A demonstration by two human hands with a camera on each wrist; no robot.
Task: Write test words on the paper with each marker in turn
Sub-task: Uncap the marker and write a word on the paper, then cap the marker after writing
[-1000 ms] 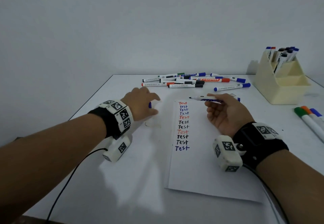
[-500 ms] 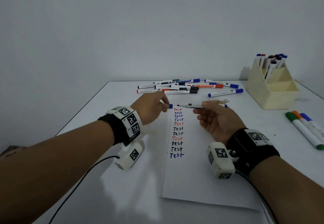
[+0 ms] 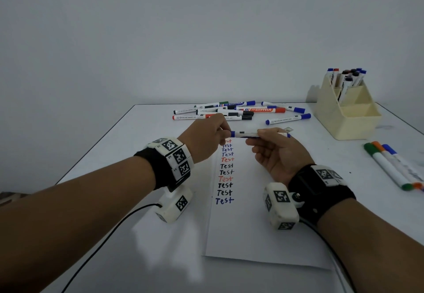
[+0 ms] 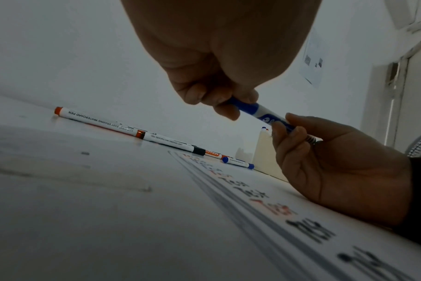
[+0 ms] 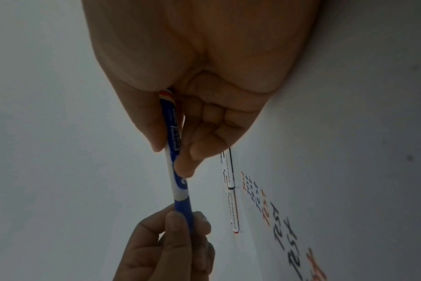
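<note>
A white marker (image 3: 252, 134) with a blue cap (image 3: 233, 134) hangs level just above the top of the paper (image 3: 252, 228). My right hand (image 3: 259, 136) pinches its barrel (image 5: 174, 171), palm up. At the marker's left end, my left hand (image 3: 226, 133) pinches the blue cap (image 4: 246, 107), which sits on that end (image 5: 183, 207). A column of several "Test" words (image 3: 226, 171) in red, blue and black runs down the paper's left side.
Several capped markers (image 3: 229, 111) lie in a pile at the table's far side. A cream holder (image 3: 348, 118) with more markers stands at the far right. Three markers (image 3: 394, 166) lie near the right edge. A black cable (image 3: 103, 240) trails from my left wrist.
My left hand brought the blue cap rightward from beside the paper to the marker's bare tip. The cap now sits on the marker.
</note>
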